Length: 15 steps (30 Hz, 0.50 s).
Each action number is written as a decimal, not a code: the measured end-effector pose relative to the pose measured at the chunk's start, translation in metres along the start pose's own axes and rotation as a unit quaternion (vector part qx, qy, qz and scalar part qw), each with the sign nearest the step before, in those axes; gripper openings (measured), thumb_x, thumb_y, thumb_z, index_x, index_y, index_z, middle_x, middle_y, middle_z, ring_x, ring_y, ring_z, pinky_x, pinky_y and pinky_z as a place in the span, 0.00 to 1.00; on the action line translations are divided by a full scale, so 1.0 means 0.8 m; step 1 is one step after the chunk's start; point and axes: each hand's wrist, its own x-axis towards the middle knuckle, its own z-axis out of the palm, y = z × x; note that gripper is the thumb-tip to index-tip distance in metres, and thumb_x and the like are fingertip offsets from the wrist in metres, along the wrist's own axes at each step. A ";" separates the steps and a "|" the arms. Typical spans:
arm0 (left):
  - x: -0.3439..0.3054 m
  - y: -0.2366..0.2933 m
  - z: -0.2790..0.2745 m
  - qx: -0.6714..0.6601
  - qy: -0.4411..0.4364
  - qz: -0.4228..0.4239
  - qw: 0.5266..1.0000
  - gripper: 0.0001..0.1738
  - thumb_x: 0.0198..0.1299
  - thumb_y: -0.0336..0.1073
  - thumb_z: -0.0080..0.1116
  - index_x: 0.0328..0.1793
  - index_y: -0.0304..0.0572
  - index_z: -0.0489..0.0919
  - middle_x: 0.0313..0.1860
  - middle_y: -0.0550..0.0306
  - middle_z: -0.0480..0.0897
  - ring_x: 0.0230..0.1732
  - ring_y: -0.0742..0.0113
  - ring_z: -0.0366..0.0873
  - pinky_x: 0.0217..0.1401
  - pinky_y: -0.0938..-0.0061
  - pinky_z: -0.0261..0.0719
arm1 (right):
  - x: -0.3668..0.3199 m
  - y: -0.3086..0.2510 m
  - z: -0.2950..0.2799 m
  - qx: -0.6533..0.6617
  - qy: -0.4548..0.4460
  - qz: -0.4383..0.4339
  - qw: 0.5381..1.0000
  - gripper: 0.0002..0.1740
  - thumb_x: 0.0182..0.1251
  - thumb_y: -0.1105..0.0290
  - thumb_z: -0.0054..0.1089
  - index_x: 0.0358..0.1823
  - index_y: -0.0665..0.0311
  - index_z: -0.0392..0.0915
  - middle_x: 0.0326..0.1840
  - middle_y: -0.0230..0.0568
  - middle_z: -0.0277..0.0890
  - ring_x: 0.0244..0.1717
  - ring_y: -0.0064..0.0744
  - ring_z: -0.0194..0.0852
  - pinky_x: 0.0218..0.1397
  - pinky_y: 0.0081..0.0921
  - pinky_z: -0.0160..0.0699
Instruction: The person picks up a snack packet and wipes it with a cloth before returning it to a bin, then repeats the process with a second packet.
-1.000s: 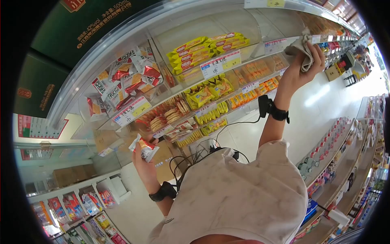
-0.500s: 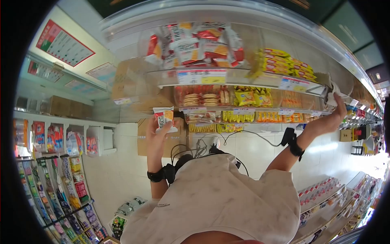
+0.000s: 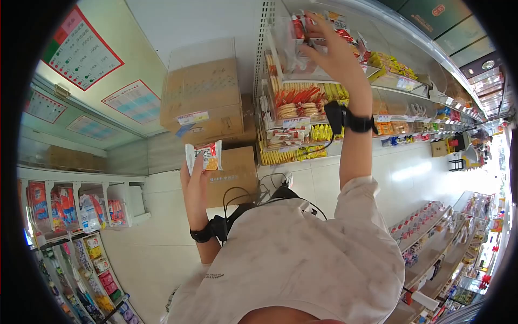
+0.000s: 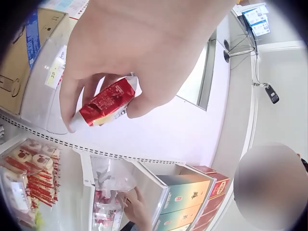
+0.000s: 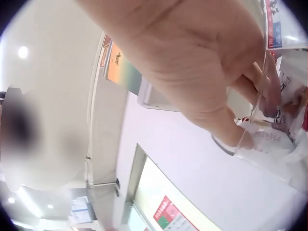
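Observation:
My left hand pinches a red-and-white snack packet in front of the cardboard boxes. In the left wrist view the fingers and thumb of this hand hold the packet by its edges. At the upper shelf, my right hand reaches into a clear bin of similar packets, its fingers spread. The right wrist view has the hand at the bin's clear wall, thumb beside a whitish packet; its fingertips are partly hidden. A grey cloth-like thing lies farther along the shelf.
Cardboard boxes stand left of the snack shelves. Lower tiers hold round crackers and yellow packets. Cables hang before the body. More shelving stands at the lower right, and a display at the left.
The view has swung left. My right hand has let go of the cloth and moved left to the bin of red-and-white packets. The left hand still holds its packet, now turned.

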 end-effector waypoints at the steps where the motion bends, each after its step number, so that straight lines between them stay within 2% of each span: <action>1: 0.002 0.011 -0.003 0.007 -0.022 -0.004 1.000 0.21 0.77 0.38 0.53 0.69 0.32 0.70 0.62 0.41 0.81 0.62 0.45 0.83 0.64 0.54 0.82 | 0.008 0.008 0.007 0.017 -0.016 0.026 0.999 0.27 0.70 0.69 0.66 0.70 0.58 0.76 0.49 0.42 0.86 0.57 0.32 0.81 0.60 0.33 0.79; 4: -0.007 0.033 -0.007 -0.062 -0.053 -0.008 0.997 0.25 0.79 0.40 0.50 0.75 0.34 0.65 0.67 0.37 0.77 0.68 0.37 0.78 0.68 0.49 0.80 | 0.023 0.031 0.011 0.019 -0.063 0.062 0.996 0.27 0.69 0.68 0.67 0.70 0.58 0.76 0.47 0.42 0.86 0.50 0.29 0.83 0.54 0.32 0.83; 6: -0.005 0.039 -0.016 -0.087 -0.079 -0.009 0.993 0.27 0.80 0.42 0.47 0.77 0.34 0.63 0.68 0.37 0.76 0.67 0.37 0.79 0.69 0.49 0.79 | 0.031 0.049 0.007 -0.054 -0.085 0.029 0.994 0.26 0.69 0.68 0.66 0.68 0.60 0.77 0.48 0.45 0.86 0.42 0.29 0.86 0.48 0.29 0.84; 8: 0.004 0.041 -0.019 -0.109 -0.089 -0.003 0.990 0.29 0.80 0.45 0.45 0.79 0.34 0.62 0.68 0.38 0.75 0.66 0.37 0.79 0.69 0.49 0.79 | 0.026 0.019 0.002 -0.057 -0.034 0.079 0.995 0.24 0.71 0.66 0.65 0.67 0.62 0.78 0.48 0.45 0.86 0.42 0.25 0.85 0.47 0.25 0.83; 10: 0.010 0.046 -0.023 -0.119 -0.084 0.001 0.989 0.30 0.81 0.47 0.44 0.79 0.34 0.61 0.69 0.39 0.75 0.66 0.38 0.79 0.70 0.51 0.78 | 0.005 -0.022 0.000 -0.108 0.077 0.045 0.990 0.21 0.74 0.66 0.62 0.65 0.65 0.80 0.49 0.44 0.87 0.42 0.24 0.84 0.48 0.25 0.83; 13: 0.014 0.047 -0.017 -0.140 -0.067 0.029 0.987 0.30 0.81 0.49 0.43 0.78 0.34 0.62 0.69 0.40 0.75 0.66 0.41 0.79 0.71 0.53 0.77 | -0.040 -0.097 0.014 -0.003 0.212 -0.009 0.977 0.20 0.78 0.67 0.57 0.65 0.71 0.78 0.53 0.43 0.86 0.49 0.28 0.83 0.56 0.28 0.80; 14: 0.014 0.050 -0.013 -0.129 -0.072 0.033 0.988 0.29 0.81 0.45 0.43 0.79 0.34 0.62 0.69 0.41 0.75 0.68 0.44 0.78 0.72 0.55 0.77 | -0.057 -0.113 0.020 0.040 0.248 -0.042 0.967 0.20 0.79 0.67 0.56 0.65 0.72 0.77 0.55 0.43 0.85 0.53 0.30 0.82 0.60 0.29 0.78; 15: 0.016 0.050 -0.008 -0.099 -0.061 0.048 0.992 0.29 0.81 0.44 0.43 0.80 0.34 0.62 0.69 0.42 0.74 0.68 0.46 0.78 0.72 0.56 0.76 | -0.084 -0.127 0.024 0.099 0.247 0.023 0.964 0.20 0.79 0.68 0.54 0.64 0.75 0.76 0.60 0.46 0.82 0.60 0.32 0.78 0.67 0.30 0.73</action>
